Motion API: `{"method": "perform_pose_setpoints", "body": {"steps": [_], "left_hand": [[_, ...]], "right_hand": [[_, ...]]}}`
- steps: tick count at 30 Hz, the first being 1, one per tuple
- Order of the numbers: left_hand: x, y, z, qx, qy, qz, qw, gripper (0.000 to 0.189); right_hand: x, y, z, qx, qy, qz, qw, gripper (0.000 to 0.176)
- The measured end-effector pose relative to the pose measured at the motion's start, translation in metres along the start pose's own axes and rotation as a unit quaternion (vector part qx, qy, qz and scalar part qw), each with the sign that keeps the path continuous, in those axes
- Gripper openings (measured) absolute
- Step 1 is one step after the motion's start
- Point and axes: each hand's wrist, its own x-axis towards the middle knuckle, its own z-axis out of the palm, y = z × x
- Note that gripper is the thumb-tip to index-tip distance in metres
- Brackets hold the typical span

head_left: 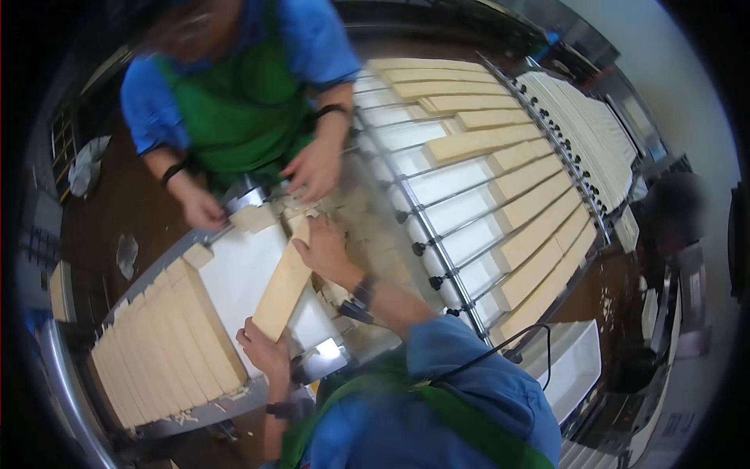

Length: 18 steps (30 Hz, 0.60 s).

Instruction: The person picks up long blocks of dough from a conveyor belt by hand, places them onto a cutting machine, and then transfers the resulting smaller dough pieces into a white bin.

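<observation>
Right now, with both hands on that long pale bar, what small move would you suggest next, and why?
Probably swing the bar leftward against the row of bars: the left hand and right hand hold its ends, it lies slanted across the white surface, and bare space shows beside the row.

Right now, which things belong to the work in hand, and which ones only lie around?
In hand: long pale block, held at its ends by left hand and right hand; white board under it; row of cut slabs beside it.
Lying about: bars on the wire rack; white tub; white scrap on the floor.
</observation>
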Motion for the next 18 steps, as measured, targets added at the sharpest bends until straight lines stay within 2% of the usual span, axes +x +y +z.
{"method": "perform_pose_setpoints", "body": {"steps": [2, 4, 6, 8, 10, 11, 13, 14, 16, 17, 18], "left_hand": [[-0.005, 0.037, 0.013, -0.022, 0.015, 0.031, 0.999, 0.083], [-0.003, 0.082, 0.035, -0.052, 0.049, 0.121, 0.99, 0.079], [0.0, 0.136, 0.053, -0.089, 0.032, 0.167, 0.981, 0.079], [0.006, 0.188, 0.068, -0.095, 0.018, 0.202, 0.975, 0.081], [0.012, 0.244, 0.078, -0.034, -0.024, 0.264, 0.964, 0.08], [0.017, 0.269, 0.085, -0.035, -0.02, 0.265, 0.963, 0.08], [0.026, 0.313, 0.098, -0.014, -0.108, 0.299, 0.948, 0.079], [0.033, 0.331, 0.106, -0.015, -0.107, 0.3, 0.948, 0.079], [0.047, 0.363, 0.121, 0.033, -0.173, 0.322, 0.93, 0.085], [0.055, 0.377, 0.127, 0.035, -0.173, 0.323, 0.93, 0.085], [0.063, 0.39, 0.133, 0.057, -0.206, 0.336, 0.917, 0.086]], "right_hand": [[-0.014, 0.031, -0.042, 0.024, 0.155, 0.011, 0.988, 0.058], [-0.016, 0.065, -0.089, 0.036, 0.266, 0.022, 0.963, 0.054], [-0.007, 0.12, -0.121, -0.067, 0.37, 0.016, 0.927, 0.052], [0.0, 0.162, -0.167, -0.022, 0.368, 0.087, 0.926, 0.05], [0.01, 0.21, -0.199, -0.042, 0.403, 0.083, 0.91, 0.047], [0.016, 0.237, -0.209, -0.042, 0.406, 0.081, 0.909, 0.047], [0.028, 0.293, -0.22, -0.022, 0.338, 0.196, 0.92, 0.051], [0.033, 0.314, -0.227, -0.022, 0.34, 0.195, 0.92, 0.051], [0.042, 0.345, -0.238, -0.015, 0.155, 0.294, 0.943, 0.061], [0.044, 0.357, -0.24, -0.013, 0.157, 0.295, 0.943, 0.061], [0.045, 0.366, -0.242, -0.069, 0.102, 0.326, 0.937, 0.064]]}}
